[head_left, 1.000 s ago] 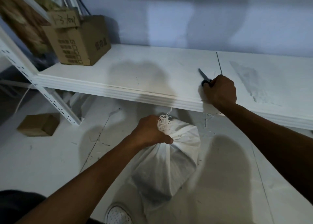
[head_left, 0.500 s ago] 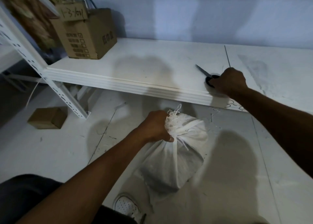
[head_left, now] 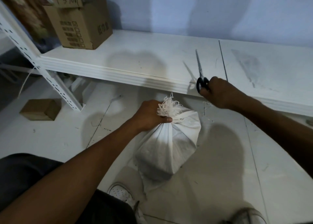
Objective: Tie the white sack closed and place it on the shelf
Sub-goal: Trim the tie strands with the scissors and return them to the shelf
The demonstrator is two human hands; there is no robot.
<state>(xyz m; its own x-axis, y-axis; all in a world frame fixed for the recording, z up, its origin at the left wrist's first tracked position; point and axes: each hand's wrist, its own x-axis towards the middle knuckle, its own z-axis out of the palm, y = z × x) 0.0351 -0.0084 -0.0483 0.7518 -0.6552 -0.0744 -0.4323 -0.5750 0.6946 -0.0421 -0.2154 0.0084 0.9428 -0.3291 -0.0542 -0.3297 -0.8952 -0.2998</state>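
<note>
So we've got the sack (head_left: 166,142) by its gathered neck, left hand (head_left: 149,114) clenched tight around it just under the frayed white tuft at the top. A white strip is wrapped round the neck right beside our thumb, so it looks tied. The sack hangs or sits low over the floor (head_left: 220,164), can't really tell which, in front of the shelf (head_left: 135,59) and below its near edge. Not on the shelf yet.

Right hand (head_left: 218,93) is curled round the black handles of the scissors (head_left: 200,73), right at the shelf's near edge. The blades point away from us toward the far wall and look closed; whether they're lying on the board or just above it, we can't say.

Far left on the shelf there's a cardboard box (head_left: 83,24) with a smaller handwritten carton on top. Another small box (head_left: 40,108) sits on the floor to the left, near the white perforated upright (head_left: 55,83). Our white shoe (head_left: 121,192) pokes out near the bottom of the sack
</note>
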